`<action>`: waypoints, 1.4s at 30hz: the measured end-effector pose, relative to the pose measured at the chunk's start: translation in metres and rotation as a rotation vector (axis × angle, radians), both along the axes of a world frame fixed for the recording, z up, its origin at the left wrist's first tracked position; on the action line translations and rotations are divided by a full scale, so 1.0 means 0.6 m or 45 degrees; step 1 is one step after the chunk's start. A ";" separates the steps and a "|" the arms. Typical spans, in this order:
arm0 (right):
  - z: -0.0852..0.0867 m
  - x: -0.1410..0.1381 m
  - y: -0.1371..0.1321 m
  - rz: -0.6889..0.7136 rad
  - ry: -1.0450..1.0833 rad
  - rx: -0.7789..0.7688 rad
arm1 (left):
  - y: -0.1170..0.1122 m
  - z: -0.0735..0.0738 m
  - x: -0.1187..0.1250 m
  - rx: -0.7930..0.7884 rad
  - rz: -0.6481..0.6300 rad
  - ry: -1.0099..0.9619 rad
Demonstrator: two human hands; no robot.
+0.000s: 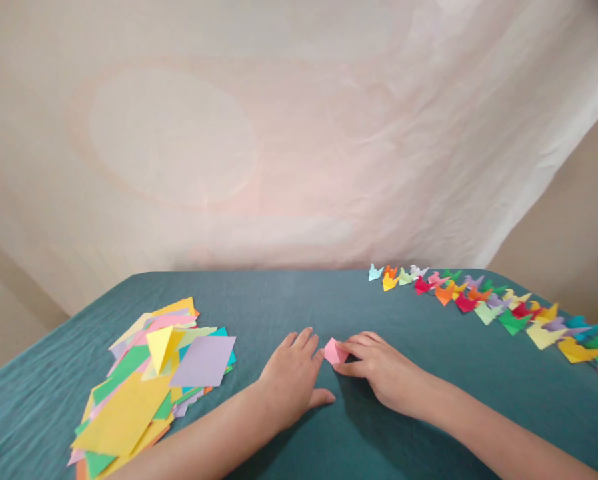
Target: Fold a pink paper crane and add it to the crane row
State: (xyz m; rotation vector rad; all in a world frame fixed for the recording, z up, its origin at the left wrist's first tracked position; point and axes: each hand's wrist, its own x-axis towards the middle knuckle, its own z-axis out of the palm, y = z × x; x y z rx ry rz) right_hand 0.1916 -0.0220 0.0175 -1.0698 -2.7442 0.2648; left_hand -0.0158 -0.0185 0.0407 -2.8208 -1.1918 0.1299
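Observation:
A small folded piece of pink paper (333, 352) stands out from the fingertips of my right hand (386, 370), just above the dark green cloth. Thumb and fingers pinch it from the right side. My left hand (295, 379) is close by on the left, fingers stretched out and the thumb spread away toward me. Its fingertips come very near the pink paper; whether they touch it I cannot tell. Part of the paper is hidden behind the right fingers.
A loose heap of coloured paper sheets (129, 407) lies to the left, with a lilac square (203, 361) and a folded yellow piece (159, 348) on top. Several folded paper birds (513, 321) stand in rows along the right side. A pale sheet (299, 133) hangs behind the table (279, 300).

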 end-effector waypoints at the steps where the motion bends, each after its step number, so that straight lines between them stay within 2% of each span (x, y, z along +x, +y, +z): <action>1: -0.001 0.000 0.000 -0.001 0.010 -0.003 | -0.001 -0.002 0.003 0.006 0.002 0.003; 10: -0.008 0.008 0.001 0.000 0.001 -0.045 | -0.011 -0.034 0.018 0.142 -0.063 -0.092; 19: 0.021 0.009 -0.005 0.046 -0.164 -0.027 | 0.006 -0.031 0.009 0.138 -0.192 -0.072; 24: 0.036 0.005 -0.021 0.019 -0.235 0.000 | 0.004 -0.033 0.010 0.151 -0.198 -0.086; 30: 0.034 0.005 -0.023 0.025 -0.213 0.018 | 0.012 -0.031 0.013 0.117 -0.109 -0.181; 33: 0.032 0.011 -0.015 0.029 -0.180 -0.006 | 0.016 -0.033 0.012 0.137 -0.115 -0.210; 42: 0.035 0.012 -0.004 0.010 -0.098 -0.051 | 0.012 -0.034 0.015 0.213 -0.117 -0.135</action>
